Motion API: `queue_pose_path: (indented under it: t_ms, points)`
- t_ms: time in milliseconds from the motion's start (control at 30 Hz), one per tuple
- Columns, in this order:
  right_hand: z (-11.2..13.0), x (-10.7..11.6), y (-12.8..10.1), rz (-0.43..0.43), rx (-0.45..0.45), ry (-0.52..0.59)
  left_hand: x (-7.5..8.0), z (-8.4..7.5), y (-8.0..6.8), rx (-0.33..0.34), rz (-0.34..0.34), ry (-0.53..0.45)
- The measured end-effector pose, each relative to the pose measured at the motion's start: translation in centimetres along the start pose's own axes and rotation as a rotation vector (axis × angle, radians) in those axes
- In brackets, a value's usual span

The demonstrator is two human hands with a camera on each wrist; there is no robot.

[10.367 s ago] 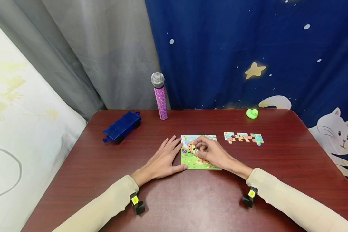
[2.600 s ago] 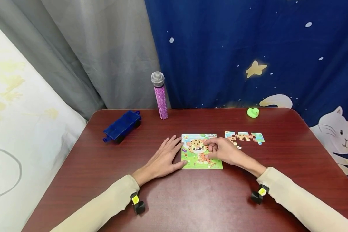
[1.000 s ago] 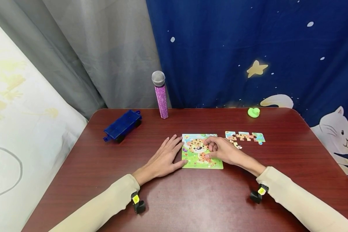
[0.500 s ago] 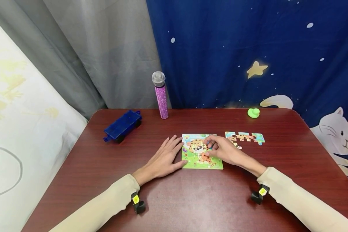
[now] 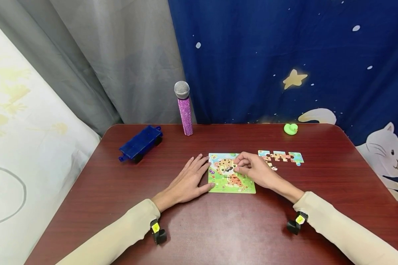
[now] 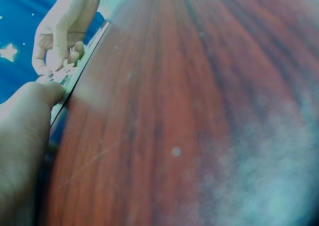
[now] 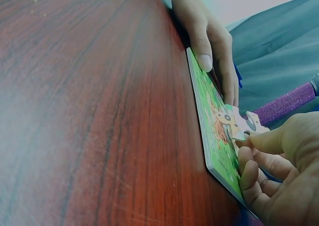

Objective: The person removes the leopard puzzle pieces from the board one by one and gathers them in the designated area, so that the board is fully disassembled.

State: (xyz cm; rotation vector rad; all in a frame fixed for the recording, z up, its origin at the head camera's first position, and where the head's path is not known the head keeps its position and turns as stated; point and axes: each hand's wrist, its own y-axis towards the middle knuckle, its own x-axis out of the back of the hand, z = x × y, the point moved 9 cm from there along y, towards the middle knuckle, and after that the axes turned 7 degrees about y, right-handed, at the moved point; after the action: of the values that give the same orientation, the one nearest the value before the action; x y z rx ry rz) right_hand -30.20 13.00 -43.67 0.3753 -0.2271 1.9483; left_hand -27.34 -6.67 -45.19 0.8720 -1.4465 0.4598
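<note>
from my remote seat here's what i've got, using the puzzle board point(image 5: 231, 179) as the landmark. it lies flat on the dark red table point(image 5: 219, 235), roughly in the middle, leopard picture facing up.

left hand point(image 5: 187, 181) lies flat with straight fingers, pressed against the board's left edge; the thumb touches the near-left corner (the right wrist view shows the thumb tip right at the green edge). it's relaxed, not gripping anything.

right hand point(image 5: 256, 171) sits over the board's right part, fingers curled, pinching a puzzle piece point(image 7: 242, 125) between thumb and fingertips. the piece is tilted, one edge lifted off the board, right around the leopard's face. in the head view the piece is mostly hidden by the fingers, so i can't tell exactly which slot it sits over.

just to the right of the board there's a row of loose pieces point(image 5: 280, 157) joined in a strip, with one small piece lying just nearer, by the right hand's knuckles.

behind the board, at the far table edge, a purple microphone point(image 5: 184, 108) stands upright. far-left of the board is a blue toy wagon point(image 5: 140, 144). far-right of it, near the back edge, a little green duck point(image 5: 290, 129).
</note>
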Motion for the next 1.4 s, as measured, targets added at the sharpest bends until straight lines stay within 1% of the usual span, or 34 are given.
queue_pose_path:
  t_ms: [300, 667, 900, 1067, 1167, 1400]
  points:
    - [-0.4, -0.1, 0.0, 0.001, -0.022, 0.028, 0.0, 0.0, 0.0, -0.001, 0.001, -0.002]
    - [0.2, -0.4, -0.4, 0.052, -0.019, 0.04, 0.0, 0.0, 0.0, -0.002, 0.0, -0.003]
    - [0.1, -0.1, -0.7, 0.016, -0.009, 0.031, 0.1, -0.1, 0.0, -0.004, 0.002, -0.006]
    - [0.0, 0.0, -0.9, 0.016, 0.005, 0.087, 0.0, -0.1, 0.0, -0.003, 0.005, -0.004]
    - [0.0, 0.1, -1.0, 0.016, 0.003, 0.102, -0.1, 0.0, 0.0, -0.003, 0.005, -0.004]
    - [-0.1, 0.6, -1.2, -0.001, -0.006, 0.074, 0.0, 0.0, 0.0, -0.002, 0.003, -0.005]
